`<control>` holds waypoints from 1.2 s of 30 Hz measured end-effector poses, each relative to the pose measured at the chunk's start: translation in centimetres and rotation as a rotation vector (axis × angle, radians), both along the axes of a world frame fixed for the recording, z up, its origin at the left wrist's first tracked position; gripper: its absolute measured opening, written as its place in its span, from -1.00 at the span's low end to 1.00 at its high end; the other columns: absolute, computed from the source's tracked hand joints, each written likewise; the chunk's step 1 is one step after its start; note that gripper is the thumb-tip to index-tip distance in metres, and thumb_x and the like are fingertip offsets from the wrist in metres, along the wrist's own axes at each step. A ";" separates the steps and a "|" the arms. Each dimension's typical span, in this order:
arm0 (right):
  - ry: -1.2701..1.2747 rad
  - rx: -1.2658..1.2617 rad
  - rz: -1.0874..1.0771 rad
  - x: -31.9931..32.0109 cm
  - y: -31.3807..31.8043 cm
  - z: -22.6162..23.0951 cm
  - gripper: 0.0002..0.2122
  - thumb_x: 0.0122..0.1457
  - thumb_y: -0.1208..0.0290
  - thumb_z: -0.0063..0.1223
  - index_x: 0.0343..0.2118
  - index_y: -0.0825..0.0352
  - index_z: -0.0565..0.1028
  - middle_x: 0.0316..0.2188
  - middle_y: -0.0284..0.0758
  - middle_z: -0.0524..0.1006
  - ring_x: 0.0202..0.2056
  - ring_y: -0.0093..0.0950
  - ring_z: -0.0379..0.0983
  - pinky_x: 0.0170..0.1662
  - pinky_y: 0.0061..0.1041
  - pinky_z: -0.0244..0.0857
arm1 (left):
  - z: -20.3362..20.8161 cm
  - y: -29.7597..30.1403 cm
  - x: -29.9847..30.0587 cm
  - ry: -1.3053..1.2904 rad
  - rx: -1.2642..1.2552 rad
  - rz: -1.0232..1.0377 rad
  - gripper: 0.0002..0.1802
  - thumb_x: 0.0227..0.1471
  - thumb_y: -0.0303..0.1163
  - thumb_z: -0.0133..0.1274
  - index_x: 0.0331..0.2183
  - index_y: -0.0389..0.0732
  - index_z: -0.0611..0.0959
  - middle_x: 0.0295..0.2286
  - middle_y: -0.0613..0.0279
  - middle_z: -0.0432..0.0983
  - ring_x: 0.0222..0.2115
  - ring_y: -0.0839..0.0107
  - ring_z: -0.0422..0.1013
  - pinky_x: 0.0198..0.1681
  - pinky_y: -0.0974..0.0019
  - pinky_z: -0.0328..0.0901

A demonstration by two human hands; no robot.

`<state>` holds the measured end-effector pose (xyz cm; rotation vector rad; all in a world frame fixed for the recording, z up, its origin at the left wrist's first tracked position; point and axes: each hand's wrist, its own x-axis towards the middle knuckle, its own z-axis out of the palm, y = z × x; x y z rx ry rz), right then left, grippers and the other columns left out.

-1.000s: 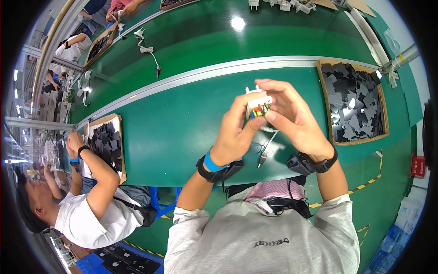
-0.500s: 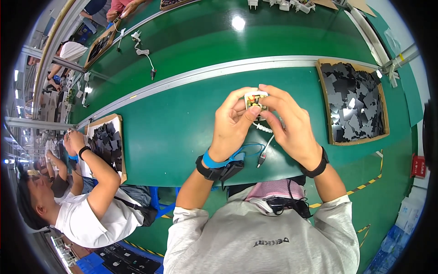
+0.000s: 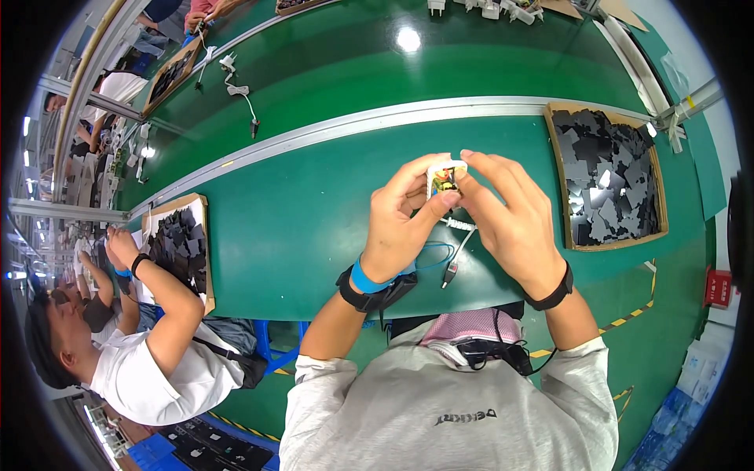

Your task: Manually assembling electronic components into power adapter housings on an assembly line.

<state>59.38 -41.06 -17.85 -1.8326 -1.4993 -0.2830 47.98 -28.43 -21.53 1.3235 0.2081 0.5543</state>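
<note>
Above the bench I hold a small white charger housing [image 3: 431, 182] with its electronic parts showing inside. The fingers and thumb of my left hand [image 3: 402, 216] are closed round its left side and lower edge. My right hand [image 3: 510, 216] is closed on its right side, with fingertips pressed at the exposed parts. A white coiled cable [image 3: 459, 225] hangs below the housing and ends in a dark-tipped plug [image 3: 449, 275]. Part of the housing is hidden behind my fingers. A blue strap with a thin blue cord [image 3: 444, 250] is on my left wrist.
A cardboard tray [image 3: 559, 157] of dark flat pieces stands at the right, and a similar tray [image 3: 208, 259] lies at the left by a co-worker [image 3: 157, 353]. Beyond a metal rail [image 3: 353, 124] runs a green conveyor carrying a corded charger [image 3: 236, 89] and several white chargers [image 3: 487, 9].
The charger housing has shifted slightly right and is tilted differently. My right hand has moved a little right, its fingers now at the housing's right side. The corded charger on the conveyor has drifted slightly left.
</note>
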 end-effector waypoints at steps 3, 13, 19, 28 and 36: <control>0.123 0.021 0.051 0.4 -0.1 0.2 -0.69 -0.11 0.67 0.23 -0.22 0.38 0.53 -0.12 -0.19 0.50 -0.20 -0.23 0.49 -0.22 -0.38 0.43 | 0.2 -0.3 0.1 -0.014 -0.032 -0.016 -0.57 0.10 -0.58 0.08 0.03 -0.37 0.43 -0.11 0.07 0.48 -0.14 0.41 0.45 -0.06 0.37 0.40; 0.227 -0.022 0.132 0.5 -0.1 -0.1 -0.66 -0.08 0.71 0.19 -0.17 0.34 0.54 -0.05 -0.18 0.47 -0.15 -0.22 0.47 -0.17 -0.36 0.41 | -0.2 -0.4 0.2 -0.033 0.061 0.020 -0.55 0.10 -0.59 0.09 0.04 -0.36 0.42 -0.10 0.07 0.48 -0.09 0.39 0.43 -0.01 0.34 0.37; 0.433 -0.026 0.244 0.4 -0.1 0.2 -0.54 -0.08 0.72 0.19 -0.04 0.34 0.47 0.00 -0.18 0.44 -0.12 -0.25 0.47 -0.14 -0.39 0.41 | -0.1 -0.3 0.1 -0.125 -0.114 0.100 -0.60 0.09 -0.61 0.07 -0.02 -0.34 0.40 -0.12 0.00 0.49 -0.10 0.36 0.45 -0.01 0.30 0.37; 0.364 0.130 0.135 -0.5 0.4 -1.6 -0.46 -0.10 0.71 0.25 0.01 0.39 0.35 0.02 -0.09 0.42 -0.12 -0.25 0.49 -0.12 -0.41 0.41 | -0.2 -0.4 0.1 -0.207 -0.310 0.111 -0.64 0.10 -0.63 0.04 -0.06 -0.30 0.36 -0.16 -0.07 0.49 -0.13 0.31 0.46 -0.04 0.27 0.39; 0.315 0.178 0.128 -0.4 0.4 -1.8 -0.56 -0.10 0.73 0.23 -0.10 0.39 0.41 0.02 -0.08 0.44 -0.11 -0.22 0.50 -0.10 -0.37 0.41 | -0.5 -0.5 -0.1 -0.175 -0.230 0.133 -0.65 0.10 -0.62 0.04 -0.07 -0.29 0.35 -0.13 -0.07 0.48 -0.12 0.32 0.46 -0.05 0.27 0.40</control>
